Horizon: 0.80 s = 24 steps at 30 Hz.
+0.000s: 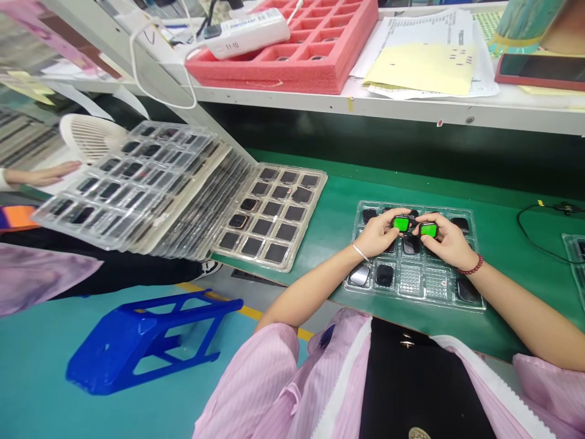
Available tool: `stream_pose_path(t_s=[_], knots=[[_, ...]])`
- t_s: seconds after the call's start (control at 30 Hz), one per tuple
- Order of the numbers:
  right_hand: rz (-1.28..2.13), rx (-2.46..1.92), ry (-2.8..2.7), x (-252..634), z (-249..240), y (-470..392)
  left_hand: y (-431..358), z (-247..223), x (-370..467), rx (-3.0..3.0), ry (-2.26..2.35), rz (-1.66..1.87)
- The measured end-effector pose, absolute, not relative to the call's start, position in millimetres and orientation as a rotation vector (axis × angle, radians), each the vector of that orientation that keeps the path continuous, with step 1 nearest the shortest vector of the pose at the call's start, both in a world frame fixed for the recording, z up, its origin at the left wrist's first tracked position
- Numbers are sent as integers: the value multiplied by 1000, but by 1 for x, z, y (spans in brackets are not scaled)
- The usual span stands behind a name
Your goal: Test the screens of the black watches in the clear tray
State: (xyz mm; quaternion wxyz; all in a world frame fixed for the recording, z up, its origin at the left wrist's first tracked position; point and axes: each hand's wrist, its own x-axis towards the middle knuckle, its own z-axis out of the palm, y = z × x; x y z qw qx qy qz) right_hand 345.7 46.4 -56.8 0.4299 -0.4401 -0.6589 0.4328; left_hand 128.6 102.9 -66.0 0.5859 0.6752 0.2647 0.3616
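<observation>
My left hand [378, 235] grips a smartwatch [401, 224] whose screen glows green. Close beside it, a second smartwatch [428, 230] with a green screen is held between the thumb and fingers of my right hand [450, 241]. Both hands are over a clear plastic tray [414, 297] on the green bench. Dark watch faces lie in several of its pockets, among them a black one [384, 275] at the front left. Two front pockets show only ribbed plastic. My hands cover part of the back rows.
Left of my arms lies a tray of dark squares [287, 256], beside a tall leaning stack of similar trays [183, 210]. A shelf [315, 100] holds a red foam tray [274, 79] and papers [420, 67]. A blue stool [114, 347] stands on the floor. Another person's hand [55, 174] shows at far left.
</observation>
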Motion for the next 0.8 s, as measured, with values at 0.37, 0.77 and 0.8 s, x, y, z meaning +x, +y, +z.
stream_pose_path(t_s=[0.37, 0.77, 0.8], knots=[[1112, -1109, -1565, 342, -54, 46, 102, -58, 126, 1645, 781, 789], [1108, -1118, -1601, 342, -53, 46, 103, -60, 128, 1647, 790, 832], [1108, -1119, -1600, 342, -53, 46, 102, -58, 128, 1660, 802, 822]])
